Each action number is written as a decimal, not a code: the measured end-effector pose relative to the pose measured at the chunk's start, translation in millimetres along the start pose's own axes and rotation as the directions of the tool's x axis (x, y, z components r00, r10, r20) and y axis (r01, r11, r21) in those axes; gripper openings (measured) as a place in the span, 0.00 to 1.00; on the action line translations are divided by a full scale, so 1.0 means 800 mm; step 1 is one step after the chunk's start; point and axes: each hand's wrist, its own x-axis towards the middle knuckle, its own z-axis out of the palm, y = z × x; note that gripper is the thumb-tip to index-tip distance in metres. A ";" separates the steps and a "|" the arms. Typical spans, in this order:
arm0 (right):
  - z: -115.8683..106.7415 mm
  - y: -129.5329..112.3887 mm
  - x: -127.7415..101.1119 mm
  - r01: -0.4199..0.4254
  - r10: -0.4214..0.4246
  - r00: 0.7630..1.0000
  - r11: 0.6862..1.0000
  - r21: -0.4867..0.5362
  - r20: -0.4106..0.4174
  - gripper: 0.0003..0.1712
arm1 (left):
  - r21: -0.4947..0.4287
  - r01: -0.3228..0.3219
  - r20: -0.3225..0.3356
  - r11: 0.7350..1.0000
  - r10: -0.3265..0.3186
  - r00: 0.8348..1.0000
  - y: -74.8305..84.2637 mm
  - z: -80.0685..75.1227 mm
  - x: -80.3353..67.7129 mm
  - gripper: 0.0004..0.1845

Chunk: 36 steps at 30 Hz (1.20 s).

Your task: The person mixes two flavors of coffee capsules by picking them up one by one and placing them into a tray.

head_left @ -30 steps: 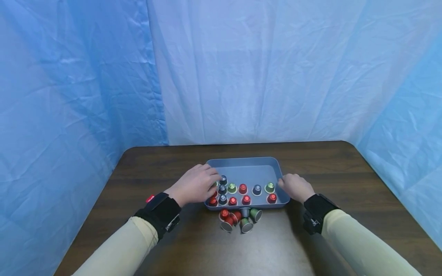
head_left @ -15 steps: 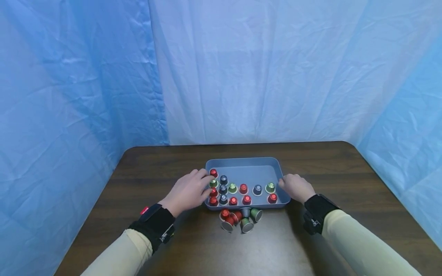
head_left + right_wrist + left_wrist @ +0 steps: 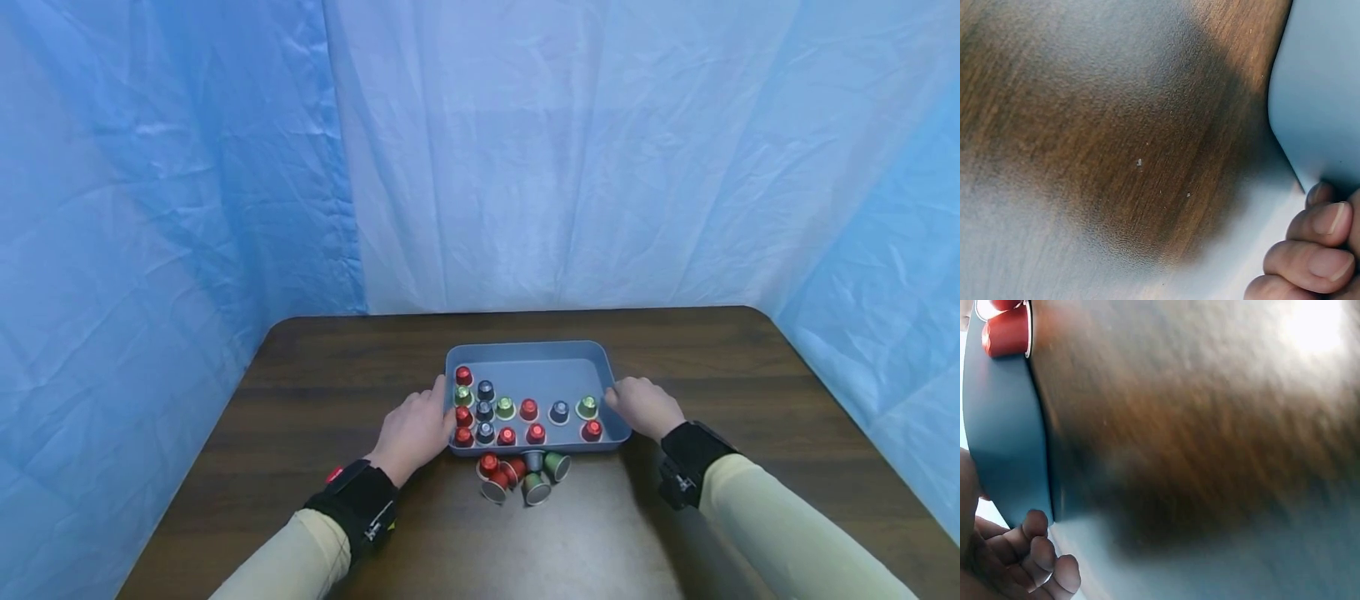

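A shallow blue plastic tray [image 3: 536, 357] holding small red, green and dark capsules sits at the frame's centre on the dark wooden counter [image 3: 750, 375]. The left hand [image 3: 414, 429] grasps its left edge with curled fingers [image 3: 1041, 553], while the right hand [image 3: 643, 407] grips its right edge. 5 more loose capsules [image 3: 523, 477] lie just below the tray.

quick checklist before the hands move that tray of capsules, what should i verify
1. Left hand on the tray: ok, it rests against the left wall.
2. Right hand on the tray: ok, fingers at the right rim.
3. Firm grip on both sides: cannot tell, the wrist views show only curled fingers beside the wall.
4. Capsules in the tray upright: ok, they stand in rows.
5. Path toward the person clear: not ok, loose capsules lie against the near wall.
6. Tray flat on the table: ok.
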 end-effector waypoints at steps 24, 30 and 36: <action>-0.016 0.001 -0.005 0.047 -0.050 0.996 0.998 -0.037 -0.074 0.38 | -0.143 0.157 0.080 0.977 -0.147 0.986 0.019 0.009 -0.002 0.38; -0.032 -0.021 -0.018 0.164 -0.170 0.965 0.985 -0.048 -0.200 0.28 | -0.164 0.169 0.085 0.972 -0.156 0.984 0.018 0.010 -0.003 0.39; -0.031 -0.054 -0.047 0.292 -0.314 0.920 0.948 -0.124 -0.235 0.24 | -0.173 0.167 0.085 0.971 -0.154 0.984 0.019 0.010 -0.003 0.39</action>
